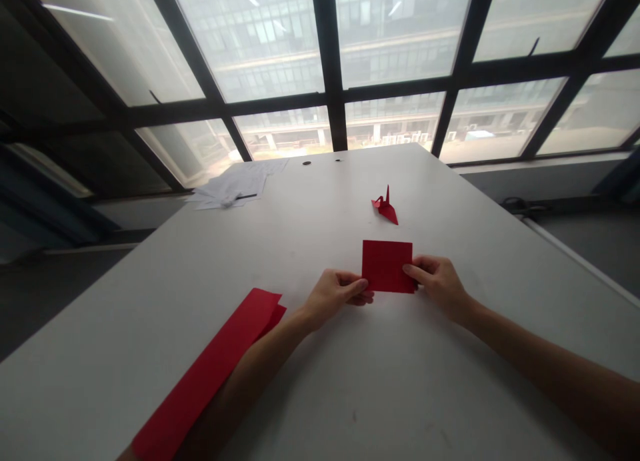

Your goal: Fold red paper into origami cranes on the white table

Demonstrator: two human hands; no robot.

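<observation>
A small red square of paper (386, 264) is held up between both hands above the white table. My left hand (339, 289) pinches its lower left corner between thumb and fingers. At the right edge, my right hand (437, 280) grips the paper, thumb on the near face and fingers behind. Beyond the paper stands a folded red origami crane (385, 208) on the table. Beside my left forearm lies a long folded red strip of paper (213, 371), partly hidden under or behind the arm.
White sheets of paper (233, 184) with a dark pen (246, 196) on them lie at the far left of the white table (310, 234). Dark-framed windows (333, 68) rise behind the table. Dark cables (525, 206) lie off its right side.
</observation>
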